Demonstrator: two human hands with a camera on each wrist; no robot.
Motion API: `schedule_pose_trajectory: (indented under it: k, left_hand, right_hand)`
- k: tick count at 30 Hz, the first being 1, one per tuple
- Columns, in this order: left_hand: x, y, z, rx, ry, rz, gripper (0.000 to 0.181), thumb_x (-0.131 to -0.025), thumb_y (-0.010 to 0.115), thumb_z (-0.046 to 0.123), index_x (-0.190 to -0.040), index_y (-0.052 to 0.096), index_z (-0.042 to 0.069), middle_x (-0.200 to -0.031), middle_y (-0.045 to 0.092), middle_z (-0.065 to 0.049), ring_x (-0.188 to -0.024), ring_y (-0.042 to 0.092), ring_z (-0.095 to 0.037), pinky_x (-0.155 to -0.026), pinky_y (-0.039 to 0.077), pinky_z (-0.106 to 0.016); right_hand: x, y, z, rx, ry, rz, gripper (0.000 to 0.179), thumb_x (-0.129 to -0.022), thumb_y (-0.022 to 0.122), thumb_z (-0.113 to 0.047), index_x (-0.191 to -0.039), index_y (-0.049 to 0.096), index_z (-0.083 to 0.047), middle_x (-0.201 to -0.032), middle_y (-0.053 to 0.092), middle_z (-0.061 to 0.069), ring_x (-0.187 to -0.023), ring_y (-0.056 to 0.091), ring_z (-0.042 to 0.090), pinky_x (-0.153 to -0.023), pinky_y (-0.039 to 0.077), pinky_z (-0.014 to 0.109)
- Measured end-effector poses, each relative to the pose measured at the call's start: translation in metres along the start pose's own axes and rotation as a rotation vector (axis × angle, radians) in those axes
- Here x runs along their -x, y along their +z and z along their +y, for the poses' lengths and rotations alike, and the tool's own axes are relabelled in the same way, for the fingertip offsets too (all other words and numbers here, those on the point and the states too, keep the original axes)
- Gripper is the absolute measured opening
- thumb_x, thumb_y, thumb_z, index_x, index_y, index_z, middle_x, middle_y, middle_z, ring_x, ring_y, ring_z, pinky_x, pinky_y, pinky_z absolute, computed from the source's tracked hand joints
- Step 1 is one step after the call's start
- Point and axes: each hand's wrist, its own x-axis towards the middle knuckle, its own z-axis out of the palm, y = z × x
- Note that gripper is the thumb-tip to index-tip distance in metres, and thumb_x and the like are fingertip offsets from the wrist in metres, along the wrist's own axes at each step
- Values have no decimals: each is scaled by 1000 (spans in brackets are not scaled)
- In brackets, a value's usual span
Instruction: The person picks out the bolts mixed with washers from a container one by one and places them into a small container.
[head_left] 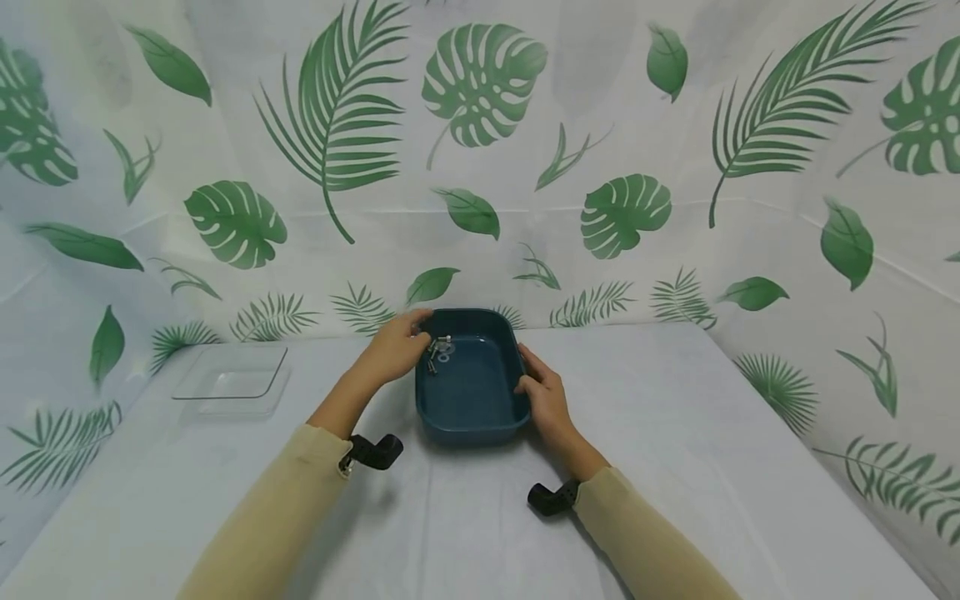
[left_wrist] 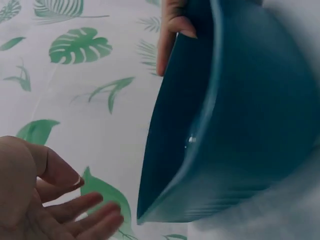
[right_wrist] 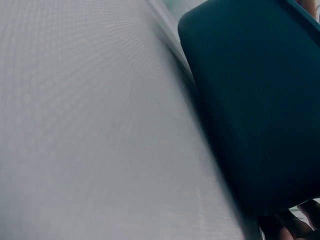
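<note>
A dark blue plastic bin [head_left: 472,396] stands before me. Several small metal bolts [head_left: 432,364] and pale washers [head_left: 444,358] lie in its far left part. My right hand [head_left: 550,400] grips the right wall, thumb over the rim; in the right wrist view its fingers [right_wrist: 292,227] show at the bin's edge. At the far left corner is my left hand [head_left: 393,348]. The left wrist view shows that left hand [left_wrist: 60,195] with loosely spread fingers, just apart from the bin [left_wrist: 255,110]. Whether the bin's underside touches the table cannot be told.
A clear, see-through rectangular container [head_left: 236,385] sits at the table's far left. White cloth covers the table [head_left: 675,433]. Behind it hangs a white sheet [head_left: 517,217] printed with green leaves. Each wrist wears a black camera mount [head_left: 377,452].
</note>
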Motion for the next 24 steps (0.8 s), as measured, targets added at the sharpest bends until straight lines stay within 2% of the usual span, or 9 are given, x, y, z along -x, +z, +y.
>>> schedule_pose_trajectory:
  k: [4,9,12,17,21,24]
  left_hand:
    - [-15,0,9,-4,23,-29,48,-96,39,13,-143,43,5,-144,47,-14,-132,47,-32,-100,45,-46]
    - [-27,5,17,-23,-21,-84,46,-98,36,12,-142,43,3,-142,49,-16,-134,44,-30,-95,45,-43]
    - [-31,8,21,-11,-45,-89,46,-98,35,11,-143,42,3,-143,48,-16,-134,43,-30,-96,45,-42]
    - [-38,11,27,-5,-46,-93,49,-96,35,7,-144,42,4,-144,47,-17,-134,44,-31,-87,43,-38]
    - [-45,13,30,-33,-43,-109,50,-94,36,6,-143,42,4,-144,47,-18,-122,52,-31,-73,40,-34]
    - [-49,14,31,-74,-45,-133,50,-94,36,5,-144,42,4,-144,47,-19,-120,52,-30,-75,43,-34]
  right_hand:
    - [-8,-2,17,-12,-16,31,69,-76,49,11,-143,45,-7,-144,47,14,-137,40,22,-90,35,9]
    - [-11,-2,30,-74,-13,92,69,-75,48,10,-141,48,-8,-143,49,12,-135,42,19,-87,37,6]
    - [-10,-2,32,-127,-1,115,69,-76,47,10,-142,46,-7,-144,48,11,-135,43,20,-86,40,8]
    - [-10,-2,31,-171,-2,141,68,-76,45,11,-142,45,-4,-144,47,13,-135,43,22,-84,41,8]
    - [-11,0,31,-185,6,147,67,-76,45,12,-141,46,-4,-143,48,13,-135,43,22,-84,40,8]
    - [-12,1,30,-198,7,143,68,-76,45,12,-141,47,-5,-143,48,14,-134,44,23,-84,40,8]
